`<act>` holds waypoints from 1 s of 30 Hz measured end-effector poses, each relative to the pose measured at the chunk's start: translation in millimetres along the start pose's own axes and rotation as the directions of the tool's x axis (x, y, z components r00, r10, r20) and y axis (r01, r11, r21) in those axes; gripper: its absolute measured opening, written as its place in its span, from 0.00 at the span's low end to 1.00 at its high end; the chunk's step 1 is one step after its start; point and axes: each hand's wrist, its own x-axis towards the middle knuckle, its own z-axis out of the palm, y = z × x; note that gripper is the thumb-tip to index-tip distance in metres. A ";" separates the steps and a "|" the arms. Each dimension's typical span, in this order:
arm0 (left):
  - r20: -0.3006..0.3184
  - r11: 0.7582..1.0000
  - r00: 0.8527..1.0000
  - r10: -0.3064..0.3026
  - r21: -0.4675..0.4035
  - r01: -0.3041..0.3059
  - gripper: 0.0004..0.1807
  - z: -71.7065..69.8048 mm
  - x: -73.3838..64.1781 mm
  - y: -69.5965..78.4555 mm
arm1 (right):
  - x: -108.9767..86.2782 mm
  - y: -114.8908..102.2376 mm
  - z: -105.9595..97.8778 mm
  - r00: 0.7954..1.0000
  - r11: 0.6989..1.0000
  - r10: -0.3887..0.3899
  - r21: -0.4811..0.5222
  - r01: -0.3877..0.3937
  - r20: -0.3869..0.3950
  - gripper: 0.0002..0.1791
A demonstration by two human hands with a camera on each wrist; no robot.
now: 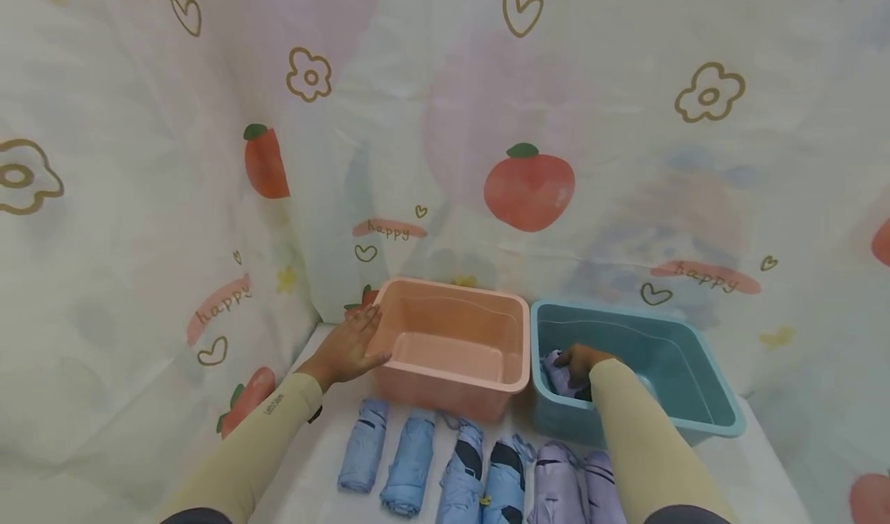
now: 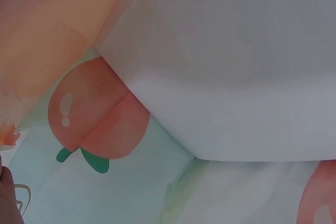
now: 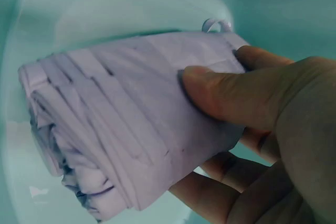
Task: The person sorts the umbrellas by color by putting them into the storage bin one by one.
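Note:
My right hand reaches into the teal basin and grips a folded lilac umbrella, thumb on top and fingers beneath in the right wrist view. A small wrist loop shows at the umbrella's far end. Over on the left, my left hand rests with extended fingers against the left rim of the pink basin. Nothing lies inside that pink basin. Only a sliver of the left hand's fingers enters the left wrist view.
In front of the basins lie blue folded umbrellas in a row, with two lilac folded umbrellas at the right end. The white table meets a patterned curtain behind and at the left.

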 end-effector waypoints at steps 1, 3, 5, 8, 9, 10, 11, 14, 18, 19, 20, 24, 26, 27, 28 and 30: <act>-0.005 1.000 1.000 0.005 0.003 -0.005 0.49 0.6 0.0 0.5 | 1.6 1.5 0.3 1.000 1.000 -0.001 -0.001 0.001 0.008 0.31; -0.016 1.000 1.000 0.011 0.007 -0.011 0.49 0.7 -0.2 1.5 | 4.0 4.1 0.5 1.000 1.000 -0.001 -0.012 0.001 0.014 0.31; -0.021 1.000 1.000 0.009 0.010 -0.009 0.49 0.7 -0.4 1.9 | 4.7 6.3 0.4 1.000 0.999 -0.005 -0.032 0.005 0.016 0.32; -0.012 1.000 1.000 -0.001 0.014 0.001 0.49 1.0 -0.6 2.1 | 3.7 9.2 1.1 1.000 0.998 0.001 -0.060 -0.001 0.011 0.34; -0.006 1.000 1.000 -0.007 0.014 0.007 0.50 1.1 -0.7 2.1 | 3.0 9.8 1.4 1.000 0.998 0.000 -0.069 0.000 0.009 0.35; -0.003 1.000 1.000 -0.011 0.014 0.011 0.50 1.3 -0.7 1.9 | 2.3 10.5 1.8 1.000 0.998 0.004 -0.065 -0.004 0.009 0.35; 0.001 1.000 1.000 -0.016 0.013 0.016 0.50 1.5 -0.7 1.8 | 1.9 11.0 2.3 1.000 0.997 -0.003 -0.073 0.004 0.010 0.36; 0.008 1.000 1.000 -0.029 0.008 0.029 0.50 2.3 -0.6 1.4 | -0.3 10.7 2.7 1.000 0.996 -0.006 -0.086 0.007 0.010 0.36; 0.005 0.999 0.999 -0.037 0.003 0.037 0.49 3.5 -0.4 0.2 | -1.3 8.0 0.9 1.000 0.990 0.022 -0.138 -0.020 0.010 0.35; 0.005 0.999 0.999 -0.037 0.004 0.037 0.49 4.1 -0.3 -0.1 | -1.4 7.4 0.5 0.999 0.989 0.040 -0.143 -0.038 0.011 0.35; 0.006 0.999 0.999 -0.037 0.004 0.037 0.49 4.7 -0.3 -0.4 | -1.5 6.8 0.1 0.998 0.987 0.057 -0.150 -0.055 0.014 0.35; 0.012 0.999 0.999 -0.034 0.006 0.034 0.50 7.3 -0.4 -0.9 | -2.7 6.1 -0.1 0.996 0.985 0.087 -0.154 -0.082 0.024 0.35; 0.004 1.000 1.000 -0.029 0.005 0.029 0.50 8.0 -0.3 -1.2 | -4.7 4.8 -0.4 0.996 0.983 0.083 -0.166 -0.078 0.023 0.35; 0.003 1.000 1.000 -0.027 0.012 0.027 0.50 8.3 -0.3 -1.5 | -5.4 4.3 -0.6 0.997 0.982 0.080 -0.172 -0.075 0.020 0.36; 0.000 1.000 1.000 -0.025 0.014 0.025 0.50 8.2 -0.1 -1.8 | -6.2 3.4 -1.2 0.997 0.980 0.073 -0.185 -0.069 0.020 0.36; -0.010 1.000 1.000 -0.017 0.016 0.017 0.50 7.5 0.3 -2.6 | -7.4 0.4 -3.7 0.999 0.977 0.052 -0.209 -0.047 0.015 0.36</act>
